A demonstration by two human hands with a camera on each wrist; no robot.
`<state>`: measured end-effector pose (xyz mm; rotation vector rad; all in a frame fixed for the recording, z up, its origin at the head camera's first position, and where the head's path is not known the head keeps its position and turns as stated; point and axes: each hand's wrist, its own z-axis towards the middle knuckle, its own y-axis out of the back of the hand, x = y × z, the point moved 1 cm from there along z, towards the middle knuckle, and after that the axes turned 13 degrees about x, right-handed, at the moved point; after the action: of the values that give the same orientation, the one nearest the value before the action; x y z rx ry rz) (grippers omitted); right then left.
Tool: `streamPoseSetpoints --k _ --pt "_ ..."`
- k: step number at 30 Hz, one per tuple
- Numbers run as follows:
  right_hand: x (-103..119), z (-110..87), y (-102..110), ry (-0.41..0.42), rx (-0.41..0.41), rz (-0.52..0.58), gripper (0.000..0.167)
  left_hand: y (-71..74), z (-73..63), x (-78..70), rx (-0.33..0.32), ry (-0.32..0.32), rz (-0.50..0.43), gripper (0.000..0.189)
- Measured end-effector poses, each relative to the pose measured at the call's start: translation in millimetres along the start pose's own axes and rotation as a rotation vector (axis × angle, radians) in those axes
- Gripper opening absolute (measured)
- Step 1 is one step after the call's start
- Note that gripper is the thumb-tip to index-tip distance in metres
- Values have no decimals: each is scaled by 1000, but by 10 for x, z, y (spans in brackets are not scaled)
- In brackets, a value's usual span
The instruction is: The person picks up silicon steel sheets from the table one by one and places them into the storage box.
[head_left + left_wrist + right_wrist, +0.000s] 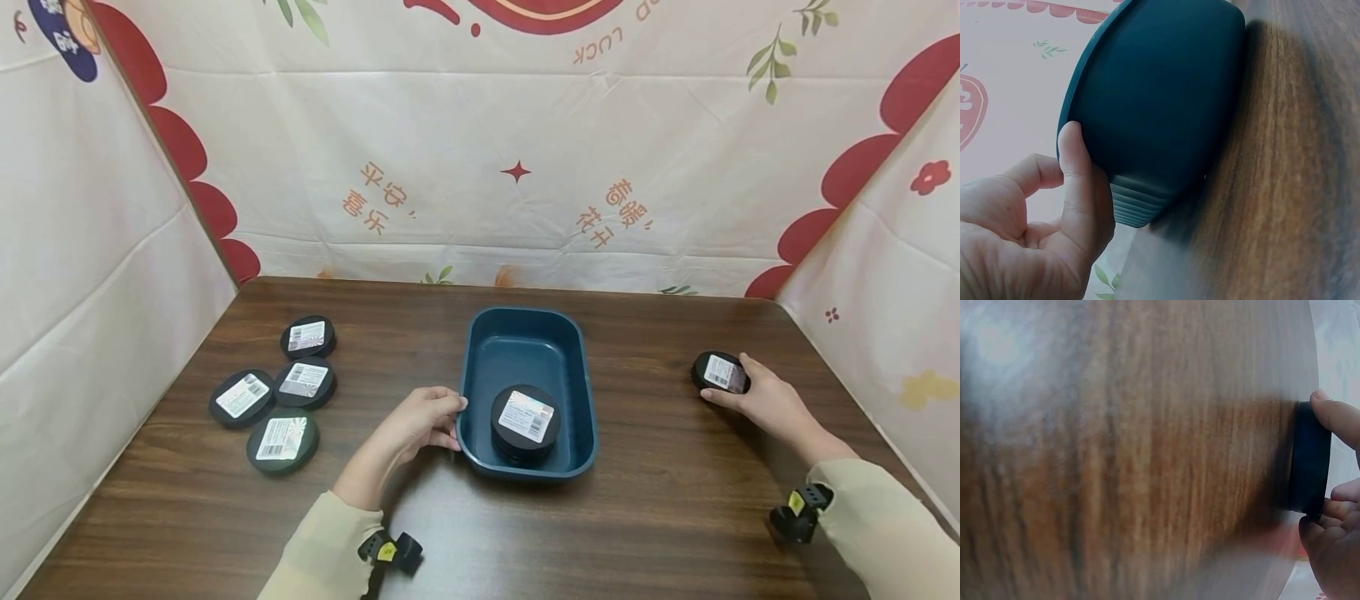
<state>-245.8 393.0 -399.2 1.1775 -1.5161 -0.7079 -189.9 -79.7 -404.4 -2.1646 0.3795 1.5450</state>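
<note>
At the middle of the table stands a deep blue rectangular tray (525, 327). My left hand (422, 425) pinches its near left rim between thumb and fingers; the left wrist view shows the tray's outer wall (1154, 94) close by. Inside, toward the near end, lie black round containers (525, 419), seemingly stacked, the top one bearing a white label. Far to the right my right hand (772, 404) grips another flat round black container (722, 372), label up, thumb on one side and fingers on the other. From the right wrist, that container (1310, 459) appears edge-on, close to the tabletop.
Left of the tray lie several more labelled round containers: a black one (307, 336) at the back, two black ones (242, 397) in the middle, a dark green one (282, 442) nearest. Printed cloth (465, 167) hangs behind and on both sides of the wooden table (645, 525).
</note>
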Motion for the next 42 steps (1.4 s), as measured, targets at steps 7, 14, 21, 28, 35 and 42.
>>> streamPoseSetpoints --k 7,14,21,28,35,42 --pt "23 -32 5 -10 -24 -3 103 -4 -1 -3 -2 -2 2 21" --pt "20 -52 -1 -30 -29 2 100 3 1 6 2 6 6 22" --pt "2 -77 13 -27 -69 23 98 0 5 6 8 1 0 21" --pt "47 -118 31 -1 -120 48 95 -1 1 7 5 3 2 21" --pt "52 -153 17 -2 -122 64 95 -7 5 7 0 12 5 20" --pt "136 -174 32 9 -156 94 94 -5 -3 -1 -8 11 13 21"
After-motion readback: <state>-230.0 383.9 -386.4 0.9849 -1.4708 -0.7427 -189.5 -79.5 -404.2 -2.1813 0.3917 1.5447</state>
